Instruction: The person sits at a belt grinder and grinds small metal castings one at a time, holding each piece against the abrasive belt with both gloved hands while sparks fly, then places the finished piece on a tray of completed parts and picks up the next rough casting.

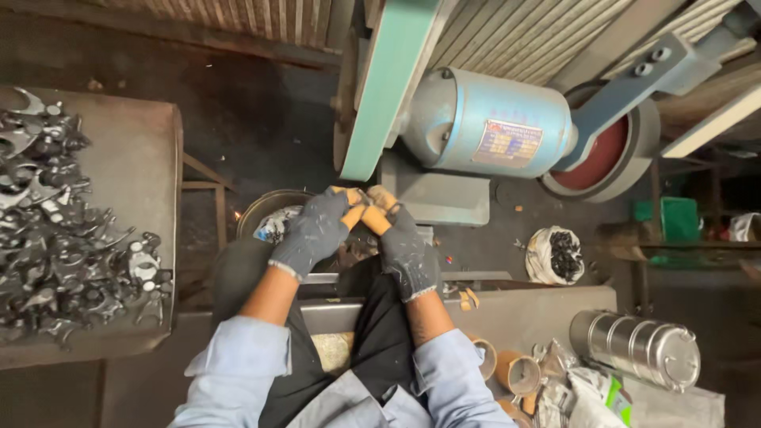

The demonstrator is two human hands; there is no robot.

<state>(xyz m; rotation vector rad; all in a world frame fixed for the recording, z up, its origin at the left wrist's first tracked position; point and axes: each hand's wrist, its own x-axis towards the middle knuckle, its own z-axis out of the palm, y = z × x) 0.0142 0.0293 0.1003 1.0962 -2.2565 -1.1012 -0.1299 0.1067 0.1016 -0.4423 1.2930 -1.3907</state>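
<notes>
Your pale-blue sleeves [238,372] nearest; both grey-gloved hands, left hand [315,230] and right hand [406,247], closed together, pressed a hidden small part against the green grinding belt [388,87]; steady pressure needed next.

metal parts [63,230] on the table [151,143] left, canister [634,349] right.

A tray of grey metal castings [63,238], a steel tiffin [634,347], a sack of dark parts [559,255].

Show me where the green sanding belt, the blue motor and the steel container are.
green sanding belt [388,87], head view, middle of its band.
blue motor [460,119], head view, its housing.
steel container [634,347], head view, its side.
</notes>
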